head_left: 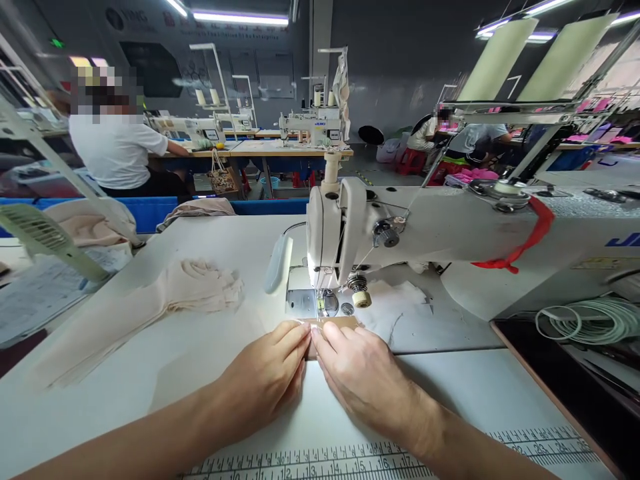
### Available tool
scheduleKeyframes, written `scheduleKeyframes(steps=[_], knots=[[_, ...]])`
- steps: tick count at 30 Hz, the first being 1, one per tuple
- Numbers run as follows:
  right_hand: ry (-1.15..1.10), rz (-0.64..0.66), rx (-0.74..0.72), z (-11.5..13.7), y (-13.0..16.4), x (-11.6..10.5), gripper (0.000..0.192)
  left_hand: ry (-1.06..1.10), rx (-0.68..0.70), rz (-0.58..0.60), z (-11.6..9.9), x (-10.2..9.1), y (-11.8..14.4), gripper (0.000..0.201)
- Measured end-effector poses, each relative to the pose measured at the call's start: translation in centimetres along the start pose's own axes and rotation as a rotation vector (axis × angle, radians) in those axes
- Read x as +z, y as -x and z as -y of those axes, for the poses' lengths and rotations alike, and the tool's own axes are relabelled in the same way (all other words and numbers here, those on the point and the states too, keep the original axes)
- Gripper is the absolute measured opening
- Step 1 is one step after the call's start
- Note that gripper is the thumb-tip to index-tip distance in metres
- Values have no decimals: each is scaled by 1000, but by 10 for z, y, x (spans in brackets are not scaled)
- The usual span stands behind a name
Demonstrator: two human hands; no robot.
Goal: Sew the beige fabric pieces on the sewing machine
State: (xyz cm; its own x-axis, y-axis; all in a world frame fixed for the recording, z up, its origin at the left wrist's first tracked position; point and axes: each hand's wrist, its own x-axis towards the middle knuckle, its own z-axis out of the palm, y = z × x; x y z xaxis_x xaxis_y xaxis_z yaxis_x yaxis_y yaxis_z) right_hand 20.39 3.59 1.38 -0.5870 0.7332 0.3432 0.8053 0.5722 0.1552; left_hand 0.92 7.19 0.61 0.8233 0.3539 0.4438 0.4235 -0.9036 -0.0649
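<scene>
My left hand (275, 363) and my right hand (357, 367) meet just in front of a sewing machine (327, 233). Both have their fingers pressed together on a small piece of tan fabric (347, 322), with a thin white edge showing between the fingertips. Most of that piece is hidden under the hands. Directly beyond the fingertips are the presser foot and needle (321, 301), above the metal needle plate (300, 303). Whether the fabric reaches under the foot, I cannot tell.
Left of the machine lies a stack of beige fabric pieces (195, 287). More pale fabric (400, 300) lies under the machine arm. A measuring scale (320, 463) runs along the front edge. Coiled tubing (590, 323) sits at right. A co-worker (115, 147) sits beyond, at left.
</scene>
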Motion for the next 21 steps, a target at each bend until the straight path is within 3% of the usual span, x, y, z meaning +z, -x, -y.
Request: scheduleKeyframes(steps=[5,11,21], knots=[[-105,41,120,-21,-1,0,16,-37,2,27,7,2,-9,34],[-47,23,274,-50,-2,-2,19,-53,15,-22,21,16,-18,34],[-44,130,375,-51,-5,-8,21,-6,3,-106,25,26,-21,34]])
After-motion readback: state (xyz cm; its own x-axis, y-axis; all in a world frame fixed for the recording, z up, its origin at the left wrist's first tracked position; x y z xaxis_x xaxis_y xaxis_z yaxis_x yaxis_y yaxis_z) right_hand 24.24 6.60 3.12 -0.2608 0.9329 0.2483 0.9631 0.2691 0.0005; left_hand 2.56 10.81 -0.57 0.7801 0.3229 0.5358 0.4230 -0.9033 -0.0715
